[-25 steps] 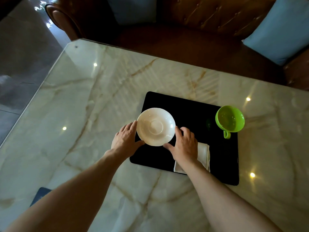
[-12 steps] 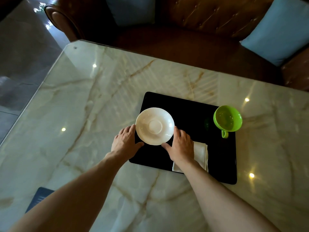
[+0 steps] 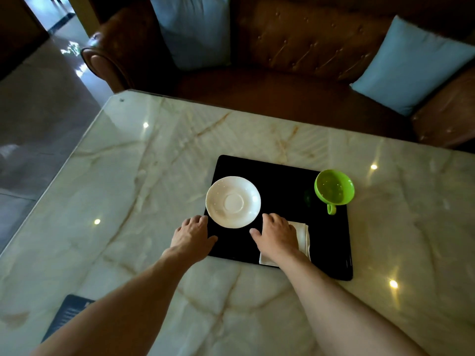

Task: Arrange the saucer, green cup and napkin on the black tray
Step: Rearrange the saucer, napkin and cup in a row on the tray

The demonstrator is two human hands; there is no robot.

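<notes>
Both hands, left hand (image 3: 193, 233) and right hand (image 3: 278, 232), lie open-palmed just nearside of the white saucer (image 3: 233, 201), gripping nothing.

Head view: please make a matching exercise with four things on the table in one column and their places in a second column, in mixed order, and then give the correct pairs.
Things:
1. saucer
2. green cup
3. napkin
4. left hand

Places:
A. partly under the right hand
B. at the black tray's right far corner
C. at the tray's left near edge, touching nothing else
D. on the tray's left part, uncovered

Pairs: 1-D, 2-B, 3-A, 4-C
</notes>
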